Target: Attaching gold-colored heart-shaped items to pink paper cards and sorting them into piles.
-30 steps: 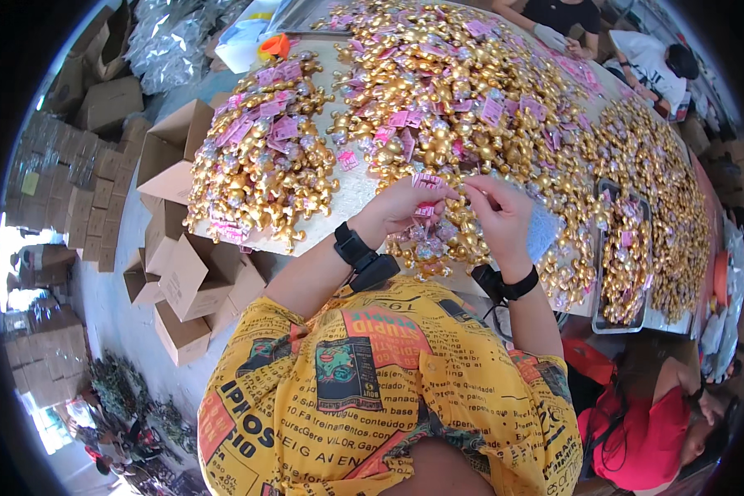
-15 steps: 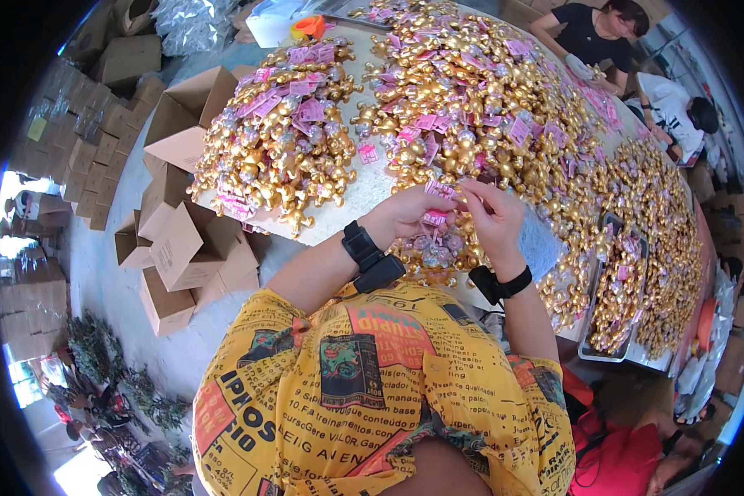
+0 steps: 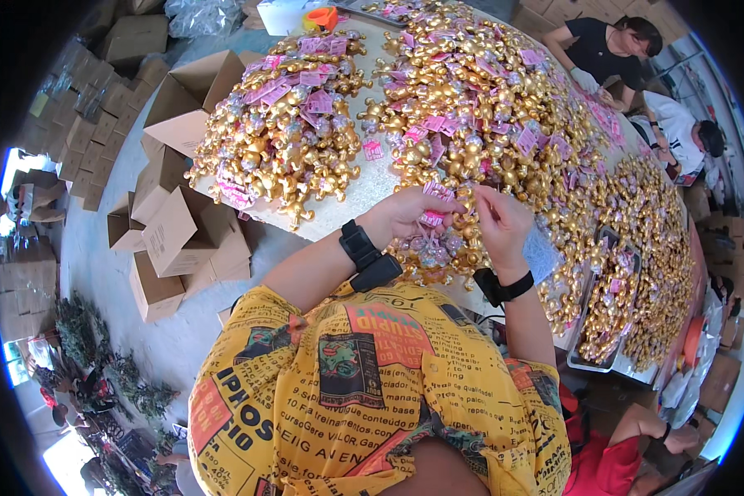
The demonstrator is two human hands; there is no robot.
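Near the table's front edge my left hand (image 3: 405,213) is closed on pink printed tags (image 3: 436,198). Just under it hang small shiny ornaments in clear wrap (image 3: 435,248), seemingly joined to those tags. My right hand (image 3: 503,221) is raised a short way to the right, thumb and fingers pinched together. Whatever it pinches, if anything, is too small to make out. Beyond both hands spreads a big heap of glossy gold figurine ornaments (image 3: 479,99) with pink tags among them. A separate heap of the same ornaments (image 3: 285,136) lies to the left.
A metal tray of gold ornaments (image 3: 608,318) is at the right, and a bluish mesh bundle (image 3: 540,255) lies beside my right wrist. Open cardboard boxes (image 3: 178,236) stand on the floor at left. Co-workers (image 3: 608,54) are at the table's far right side.
My right hand has drawn a little to the right, widening the gap from my left hand. My left hand still grips the tags. The whole view has shifted slightly.
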